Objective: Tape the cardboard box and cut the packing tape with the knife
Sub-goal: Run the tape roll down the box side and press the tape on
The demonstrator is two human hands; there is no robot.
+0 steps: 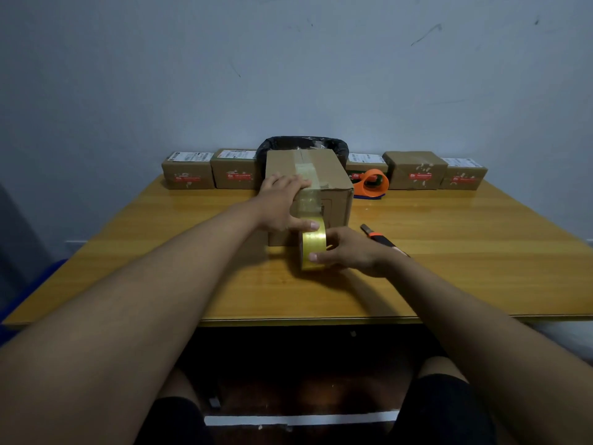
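The box [309, 194] stands on the table [449, 252], mid-way across and back from the near edge, its long side running away from the camera. A strip of clear tape [305, 170] runs down the middle of its top and over the near edge onto the front face. The left hand [282, 203] lies on the box's near left top corner, fingers spread flat on the top, thumb [305, 225] pressed low against the front face where the tape comes down. The right hand [345, 252] grips the roll [313, 248] — a yellowish roll standing on edge, touching the table just in front of the box; the fingers curl round its right side and the thumb lies across its near rim. The tape stretches from the roll up the box front. The knife [377, 237], black with an orange band, lies flat on the table just right of the right hand, partly hidden by the wrist, untouched. Behind the box on its right sits an orange dispenser [373, 184]. A row of small parcels [189, 171] lines the table's far edge along the wall, on both sides of the box, and a black bin [305, 144] shows behind the box top. The person's knees — in dark shorts — appear under the table.
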